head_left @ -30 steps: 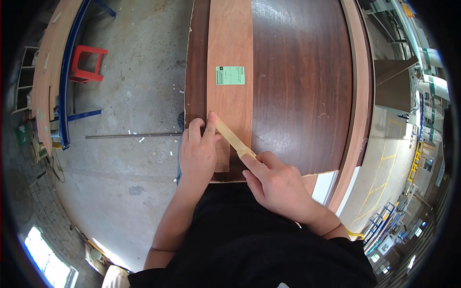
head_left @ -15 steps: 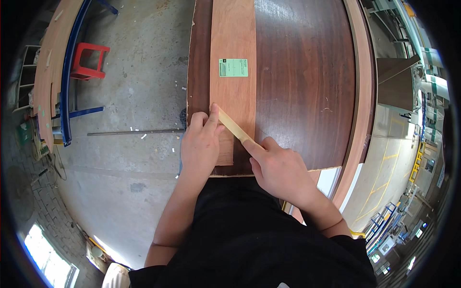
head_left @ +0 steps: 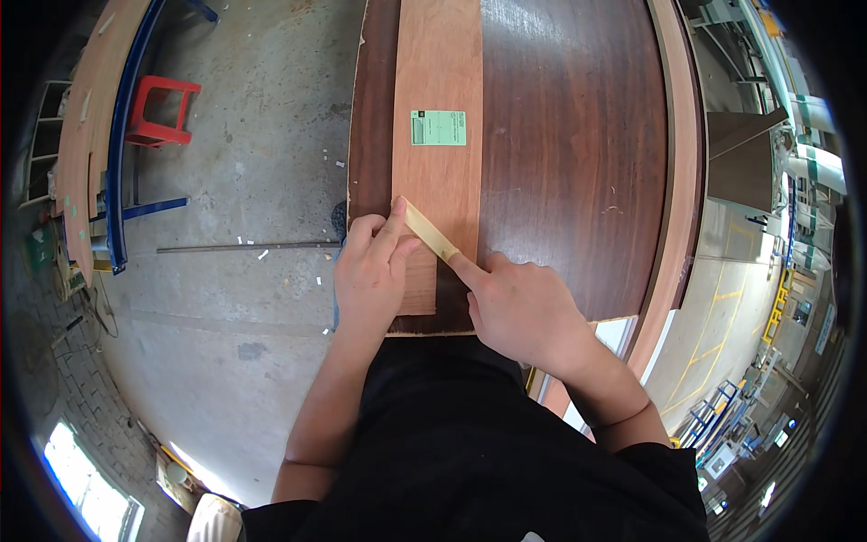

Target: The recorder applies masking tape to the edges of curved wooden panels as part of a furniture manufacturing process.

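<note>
A pale yellow strip (head_left: pixel 430 233), which looks like tape, lies slanted across a light wood board (head_left: pixel 440 68) and the narrower piece of wood at its near end. My left hand (head_left: pixel 370 278) rests at the board's left edge. Its index fingertip presses the strip's upper left end, and the thumb stands apart. My right hand (head_left: pixel 524 307) points its index finger along the strip's lower right end, other fingers curled beneath; what they hold there is partly hidden. A green printed label (head_left: pixel 439 128) sits on the board, beyond the hands.
Under the board is a dark brown wood-grain panel (head_left: pixel 569 163). A long wood strip (head_left: pixel 684 135) runs along its right side. At left, past grey floor, stand a red plastic stool (head_left: pixel 161 112) and a blue frame (head_left: pixel 120 135). A thin rod (head_left: pixel 244 247) lies on the floor.
My right index finger has slid a little up and left along the strip, so less of it shows between my hands. My left fingertip stays on its upper end.
</note>
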{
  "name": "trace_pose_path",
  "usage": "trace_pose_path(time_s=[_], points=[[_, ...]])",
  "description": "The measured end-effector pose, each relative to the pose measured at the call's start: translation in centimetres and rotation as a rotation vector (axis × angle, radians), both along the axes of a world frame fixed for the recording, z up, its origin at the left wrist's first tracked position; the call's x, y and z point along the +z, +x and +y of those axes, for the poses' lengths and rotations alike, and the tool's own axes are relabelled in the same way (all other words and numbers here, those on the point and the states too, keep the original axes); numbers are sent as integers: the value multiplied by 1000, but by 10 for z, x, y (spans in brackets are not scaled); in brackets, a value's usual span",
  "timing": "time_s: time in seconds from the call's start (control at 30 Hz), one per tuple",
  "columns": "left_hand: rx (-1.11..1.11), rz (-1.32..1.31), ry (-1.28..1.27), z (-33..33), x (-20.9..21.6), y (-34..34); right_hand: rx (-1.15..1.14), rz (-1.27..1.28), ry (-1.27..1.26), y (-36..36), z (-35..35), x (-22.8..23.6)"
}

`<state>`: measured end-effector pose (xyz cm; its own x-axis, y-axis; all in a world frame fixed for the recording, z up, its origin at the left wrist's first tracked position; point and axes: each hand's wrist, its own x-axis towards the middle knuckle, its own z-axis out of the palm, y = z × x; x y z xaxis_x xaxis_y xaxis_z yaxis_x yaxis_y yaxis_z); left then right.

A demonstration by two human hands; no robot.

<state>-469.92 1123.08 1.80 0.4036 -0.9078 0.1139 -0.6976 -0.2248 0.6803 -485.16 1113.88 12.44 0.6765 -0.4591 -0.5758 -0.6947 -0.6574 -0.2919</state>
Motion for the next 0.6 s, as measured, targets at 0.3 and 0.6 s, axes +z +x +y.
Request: trace_pose_path(time_s=[0.3,0.6], points=[[60,83,11,1,10,-2,8,-27,6,0,-1,-1],[213,363,92,3,13,-2,70,-155,-64,-1,-10,-13]])
